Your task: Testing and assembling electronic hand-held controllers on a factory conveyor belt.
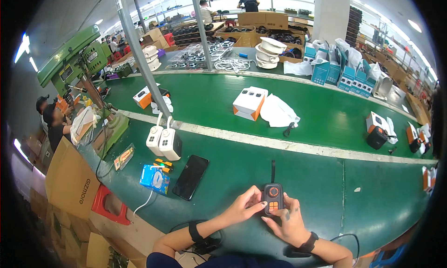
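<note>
Just in front of me on the green bench is a small black device with a round orange-ringed dial, a block of orange buttons and a black strap loop at its far end. My left hand grips its left side, thumb on the front face. My right hand wraps its right side, with a fingertip over the orange buttons. To the left, a black smartphone lies flat. Farther left stand two white devices with loop handles, beside a blue box with a white cable.
Beyond a pale rail, a green conveyor belt carries white-and-orange boxes, plastic wrap and black devices. A metal post rises at the left, near a green drill press. Other people sit at far left.
</note>
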Tool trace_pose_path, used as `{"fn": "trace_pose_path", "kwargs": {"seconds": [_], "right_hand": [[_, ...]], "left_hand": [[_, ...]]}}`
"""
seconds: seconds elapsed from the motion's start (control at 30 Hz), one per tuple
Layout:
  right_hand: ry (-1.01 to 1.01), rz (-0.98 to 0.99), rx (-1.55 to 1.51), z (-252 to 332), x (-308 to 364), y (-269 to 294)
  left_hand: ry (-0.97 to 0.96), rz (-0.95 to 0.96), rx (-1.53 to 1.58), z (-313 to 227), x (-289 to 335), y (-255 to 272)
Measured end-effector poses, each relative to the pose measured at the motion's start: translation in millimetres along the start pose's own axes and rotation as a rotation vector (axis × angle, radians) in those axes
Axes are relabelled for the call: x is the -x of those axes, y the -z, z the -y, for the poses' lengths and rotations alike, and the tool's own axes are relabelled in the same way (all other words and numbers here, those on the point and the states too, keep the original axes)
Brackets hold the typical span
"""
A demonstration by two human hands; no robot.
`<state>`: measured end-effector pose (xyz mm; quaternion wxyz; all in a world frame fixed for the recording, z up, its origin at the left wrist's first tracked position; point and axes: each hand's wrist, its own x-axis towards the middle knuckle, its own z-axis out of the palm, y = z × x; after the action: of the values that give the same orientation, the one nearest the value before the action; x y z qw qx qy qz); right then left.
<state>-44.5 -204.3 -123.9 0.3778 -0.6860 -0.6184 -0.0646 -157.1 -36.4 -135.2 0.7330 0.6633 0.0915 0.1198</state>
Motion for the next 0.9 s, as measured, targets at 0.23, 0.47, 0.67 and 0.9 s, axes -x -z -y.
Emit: {"fn": "trace_pose_path", "kwargs": {"seconds": [0.23, 0.47, 0.67, 0.9], "right_hand": [[0.004, -0.022, 0.041, 0.6, 0.0, -0.7], [0.011, -0.03, 0.068, 1.4, -1.7, -1.0], [-0.004, -0.022, 0.063, 1.9, -0.7, 0.9], [0.006, -0.03, 0.075, 2.3, -1.3, -0.1]], "left_hand": [[0.008, 0.0, -0.025, -0.9, 1.4, 0.5], [-0.023, -0.027, -0.039, 4.8, 1.2, 0.1], [0.004, 0.001, -0.044, 0.5, 1.1, -0.3], [-0.038, -0.035, -0.055, 4.6, 0.8, -1.0]]}}
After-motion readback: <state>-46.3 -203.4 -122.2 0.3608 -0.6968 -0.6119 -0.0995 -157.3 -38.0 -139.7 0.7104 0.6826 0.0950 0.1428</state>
